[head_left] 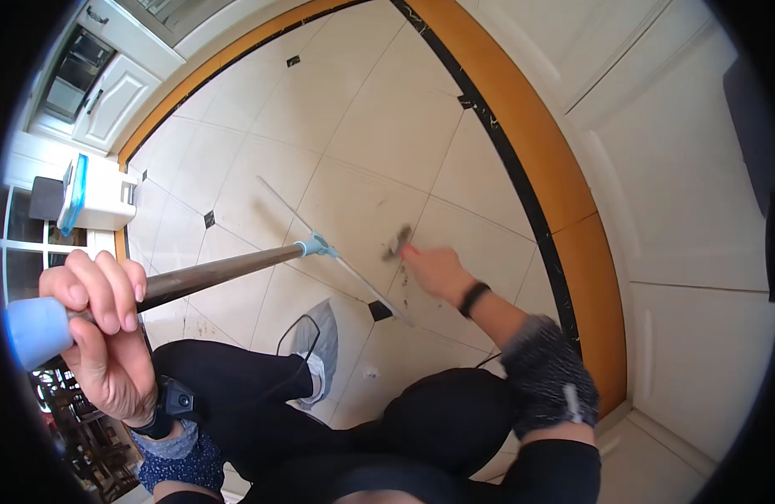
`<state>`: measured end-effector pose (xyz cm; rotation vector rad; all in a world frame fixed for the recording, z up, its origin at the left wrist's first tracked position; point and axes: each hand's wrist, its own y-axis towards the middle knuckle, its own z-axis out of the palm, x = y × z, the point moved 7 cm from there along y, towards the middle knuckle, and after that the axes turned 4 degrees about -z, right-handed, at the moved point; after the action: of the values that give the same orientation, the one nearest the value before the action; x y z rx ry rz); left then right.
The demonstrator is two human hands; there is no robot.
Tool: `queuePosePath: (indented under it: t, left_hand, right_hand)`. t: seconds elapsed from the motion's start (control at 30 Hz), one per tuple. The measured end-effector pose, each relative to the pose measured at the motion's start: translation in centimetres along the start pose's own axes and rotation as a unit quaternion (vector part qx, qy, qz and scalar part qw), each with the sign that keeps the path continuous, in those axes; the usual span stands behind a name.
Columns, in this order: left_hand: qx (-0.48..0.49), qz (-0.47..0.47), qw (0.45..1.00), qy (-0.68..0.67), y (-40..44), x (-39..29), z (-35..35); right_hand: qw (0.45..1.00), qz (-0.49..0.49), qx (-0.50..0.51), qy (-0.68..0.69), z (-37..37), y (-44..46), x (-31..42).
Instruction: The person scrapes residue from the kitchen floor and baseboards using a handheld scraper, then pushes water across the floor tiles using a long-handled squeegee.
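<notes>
A blue liner [79, 183] edges the white trash bin [109, 200]; above the bin are a panelled cabinet door [117, 97] and dark-fronted built-in appliance [81, 69]; far right of it, white cupboard fronts [690, 202].

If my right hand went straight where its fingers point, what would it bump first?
The right hand would probably meet the blurry grey clump first, though it may already be touching it; depth is unclear.

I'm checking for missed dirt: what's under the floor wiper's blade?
Pale tiles show on both sides of the blade, with a black inset near one end. The strip directly beneath is covered; any dirt there cannot be seen.
</notes>
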<state>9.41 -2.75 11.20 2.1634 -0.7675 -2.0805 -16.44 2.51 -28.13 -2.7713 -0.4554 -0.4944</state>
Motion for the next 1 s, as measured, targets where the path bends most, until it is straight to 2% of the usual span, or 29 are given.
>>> queuePosePath:
  t: [0.07, 0.13, 0.17, 0.23, 0.27, 0.33, 0.4, 0.5, 0.53, 0.6, 0.67, 0.73, 0.87, 1.0]
  left_hand:
    - [0.024, 0.003, 1.000, -0.011, -0.1, 0.0, -0.4]
    - [0.014, -0.001, 1.000, -0.026, -0.3, 0.6, -0.7]
    - [0.014, 0.000, 1.000, -0.018, -0.4, 0.8, -1.0]
    - [0.008, 0.002, 1.000, -0.020, -0.5, 1.1, -1.3]
    - [0.003, -0.005, 1.000, -0.027, -0.6, 1.3, -1.5]
    - [-0.001, 0.002, 1.000, -0.009, -0.7, 1.3, -1.6]
    - [0.005, 0.004, 1.000, -0.021, -0.6, 1.7, -1.2]
    - [0.023, 0.007, 1.000, -0.020, -0.6, 1.5, 0.0]
    - [0.036, 0.007, 0.999, -0.008, -0.4, 1.4, 0.3]
    - [0.042, 0.003, 0.999, -0.004, -0.4, 1.3, -0.1]
    - [0.016, 0.008, 1.000, -0.017, -0.7, 0.8, -0.7]
    - [-0.017, 0.008, 1.000, -0.021, -0.6, 0.0, -1.3]
    - [-0.081, 0.018, 0.996, 0.024, -2.1, -1.5, -2.8]
    - [-0.117, 0.034, 0.992, 0.028, -3.3, -1.8, -4.9]
  right_hand:
    - [0.998, -0.018, 0.056, -0.027, 0.6, -6.9, 1.9]
    - [0.992, 0.021, 0.125, -0.010, 1.1, -13.4, 0.9]
    - [0.991, 0.031, 0.128, -0.014, 0.7, -14.9, 0.2]
    - [0.973, 0.188, 0.131, -0.037, -0.8, -19.0, -3.3]
    - [0.969, 0.202, 0.137, -0.043, -0.7, -20.2, -4.5]
    - [0.950, 0.305, 0.035, -0.050, -2.1, -20.7, -8.9]
    - [0.940, 0.338, -0.031, -0.027, -4.1, -18.3, -10.8]
    - [0.930, 0.362, -0.059, -0.004, -2.7, -15.4, -13.0]
    - [0.930, 0.363, -0.061, -0.004, -2.5, -15.6, -12.1]
    - [0.956, 0.286, 0.066, 0.011, 0.1, -15.8, -8.5]
    - [0.960, 0.269, 0.079, 0.014, -1.2, -15.9, -6.6]
    - [0.953, 0.301, 0.036, 0.004, -4.5, -13.9, -7.1]
    - [0.985, 0.160, -0.025, -0.059, -6.8, -5.5, -5.2]
    - [0.993, 0.084, 0.022, -0.085, -4.6, 4.6, -5.0]
